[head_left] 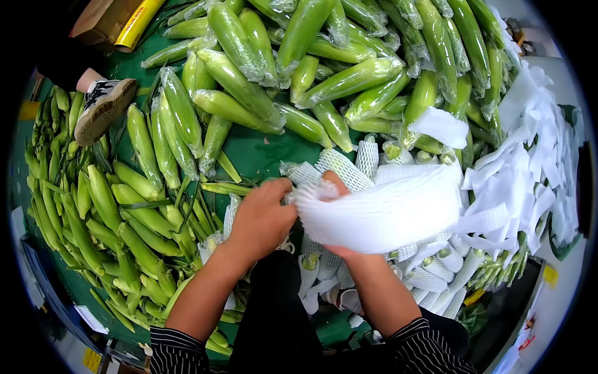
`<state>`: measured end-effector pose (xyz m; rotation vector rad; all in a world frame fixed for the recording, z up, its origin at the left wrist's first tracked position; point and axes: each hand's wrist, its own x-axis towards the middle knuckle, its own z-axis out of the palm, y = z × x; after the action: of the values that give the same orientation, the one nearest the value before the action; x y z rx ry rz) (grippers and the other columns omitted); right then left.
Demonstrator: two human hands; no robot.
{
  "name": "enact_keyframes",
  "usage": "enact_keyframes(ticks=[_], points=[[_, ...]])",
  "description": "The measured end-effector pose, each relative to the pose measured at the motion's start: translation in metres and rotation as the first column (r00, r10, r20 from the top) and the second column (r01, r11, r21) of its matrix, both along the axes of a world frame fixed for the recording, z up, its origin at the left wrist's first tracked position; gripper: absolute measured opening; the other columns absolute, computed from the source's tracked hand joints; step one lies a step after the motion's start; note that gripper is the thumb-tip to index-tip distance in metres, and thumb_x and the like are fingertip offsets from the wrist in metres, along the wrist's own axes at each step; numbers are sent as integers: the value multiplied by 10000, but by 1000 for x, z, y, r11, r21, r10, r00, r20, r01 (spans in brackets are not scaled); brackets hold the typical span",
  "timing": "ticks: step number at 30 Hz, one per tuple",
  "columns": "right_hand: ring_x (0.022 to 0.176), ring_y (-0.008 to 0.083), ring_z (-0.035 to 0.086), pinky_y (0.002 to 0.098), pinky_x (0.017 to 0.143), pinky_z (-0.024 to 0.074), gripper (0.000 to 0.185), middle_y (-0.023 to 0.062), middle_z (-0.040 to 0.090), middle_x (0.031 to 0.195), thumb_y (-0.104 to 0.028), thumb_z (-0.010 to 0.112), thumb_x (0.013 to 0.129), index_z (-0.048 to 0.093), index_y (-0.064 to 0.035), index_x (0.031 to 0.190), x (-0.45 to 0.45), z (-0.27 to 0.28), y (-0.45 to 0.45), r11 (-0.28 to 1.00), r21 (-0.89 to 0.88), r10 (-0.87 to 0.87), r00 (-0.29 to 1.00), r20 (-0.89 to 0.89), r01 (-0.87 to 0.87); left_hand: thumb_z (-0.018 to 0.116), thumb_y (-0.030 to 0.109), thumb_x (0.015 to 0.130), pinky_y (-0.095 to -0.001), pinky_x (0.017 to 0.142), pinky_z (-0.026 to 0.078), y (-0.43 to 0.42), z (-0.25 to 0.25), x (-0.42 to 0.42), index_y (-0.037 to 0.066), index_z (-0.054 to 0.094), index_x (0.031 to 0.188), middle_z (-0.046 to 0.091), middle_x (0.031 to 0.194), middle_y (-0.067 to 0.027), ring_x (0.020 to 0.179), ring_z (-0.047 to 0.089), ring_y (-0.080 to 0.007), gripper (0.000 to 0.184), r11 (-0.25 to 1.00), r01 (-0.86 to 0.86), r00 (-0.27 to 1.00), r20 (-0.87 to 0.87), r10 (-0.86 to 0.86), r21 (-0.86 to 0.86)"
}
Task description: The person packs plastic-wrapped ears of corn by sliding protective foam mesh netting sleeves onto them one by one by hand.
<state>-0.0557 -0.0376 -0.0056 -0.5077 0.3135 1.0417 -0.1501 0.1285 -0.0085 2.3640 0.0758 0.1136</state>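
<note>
Sleeve of white foam netting (392,209) lies across your right hand (349,254), in front of your body, with its mouth toward your left hand (265,212). Right hand: holding the sleeve from behind, most fingers hidden. Left hand: fingers curled at the sleeve's mouth; you cannot tell from this view whether they pinch the rim or anything else.

Handling, judged: very light, soft, springy, easily flattened; thin mesh probably tears if you yank one strand. Best hold is the rim, pinched on opposite sides.

Surroundings: netted corn ears (367,157) crowd directly beyond and beneath your hands, likely to snag loose mesh. Film-wrapped ears (243,90) heap farther out, probably heavier and slick. Unwrapped ears in husk (146,218) cover your left side; loose white sleeves (517,181) pile on your right. Another person's shoe (106,109) rests at far left, over the green surface (249,153).
</note>
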Motion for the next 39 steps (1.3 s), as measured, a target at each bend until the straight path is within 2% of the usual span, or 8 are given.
enact_keyframes(ticks=[6, 10, 14, 17, 20, 25, 29, 39], points=[[1058, 212, 671, 365, 922, 565, 313, 100, 673, 1160, -257, 554, 1028, 553, -83, 1289, -8, -36, 23, 968, -251, -5, 998, 60, 20, 659, 95, 883, -420, 1094, 389, -11, -9, -18, 81, 655, 1250, 555, 1293, -139, 1262, 525, -276, 368, 779, -229, 973, -154, 171, -584], [1004, 182, 668, 331, 877, 558, 299, 86, 667, 1140, -214, 564, 1028, 571, -70, 1290, 0, -50, 25, 892, -452, 123, 972, 199, -20, 488, 362, 1063, -461, 1123, 390, -16, -28, -25, 20, 475, 1415, 538, 1424, -140, 1346, 496, -281, 491, -314, -402, 864, -470, 182, -860], [916, 201, 675, 322, 797, 546, 231, 66, 690, 1068, -128, 637, 977, 635, -53, 1196, -6, -94, 27, 831, -551, 178, 904, 389, 73, 463, 295, 1085, -465, 1031, 492, -11, -77, -29, -11, 565, 1239, 661, 1241, -135, 1116, 658, -269, 358, -575, -422, 783, -602, 159, -701], [878, 380, 687, 411, 767, 534, 197, 182, 711, 977, -183, 569, 1018, 631, -61, 1159, -26, -133, 27, 561, -748, 702, 275, 657, 354, 478, 292, 1078, -438, 988, 510, 4, -98, -22, -1, 581, 1200, 690, 1129, -143, 1009, 684, -276, 333, 137, -854, 521, -822, 231, -502], [918, 388, 665, 412, 803, 513, 227, 216, 690, 981, -237, 519, 1047, 629, -65, 1147, -36, -143, 44, 468, -838, 736, 402, 545, 280, 598, 174, 959, -432, 994, 474, 5, -85, -28, 78, 613, 1261, 605, 1226, -206, 1118, 609, -323, 317, 846, -532, 790, -374, 485, -25], [939, 427, 640, 471, 801, 514, 250, 208, 676, 1039, -215, 465, 1066, 623, -46, 1160, -44, -91, 62, 604, -749, 650, 376, 660, 272, 637, 142, 879, -391, 1059, 415, 43, -94, -78, 158, 602, 1306, 537, 1320, -159, 1252, 500, -339, 429, 926, -197, 980, -97, 174, -324], [999, 312, 631, 438, 853, 484, 159, 115, 662, 1127, -197, 661, 883, 664, -65, 971, -73, -43, 50, 642, -766, 681, -439, 587, -27, 729, 126, 819, -430, 910, 494, 65, -26, -147, 161, 722, 1006, 650, 1136, -116, 1047, 615, -331, 190, 996, -70, 910, -413, 38, -63], [1182, 371, 557, 454, 1043, 437, 478, 170, 603, 1271, -37, 734, 744, 601, -29, 1204, 54, -15, -59, 367, -660, 924, -178, 338, 656, 610, -27, 795, -438, 873, 509, 47, -46, -82, 50, 654, 1027, 666, 1085, -136, 1020, 627, -369, 248, 961, -263, 957, -147, 249, -86]])
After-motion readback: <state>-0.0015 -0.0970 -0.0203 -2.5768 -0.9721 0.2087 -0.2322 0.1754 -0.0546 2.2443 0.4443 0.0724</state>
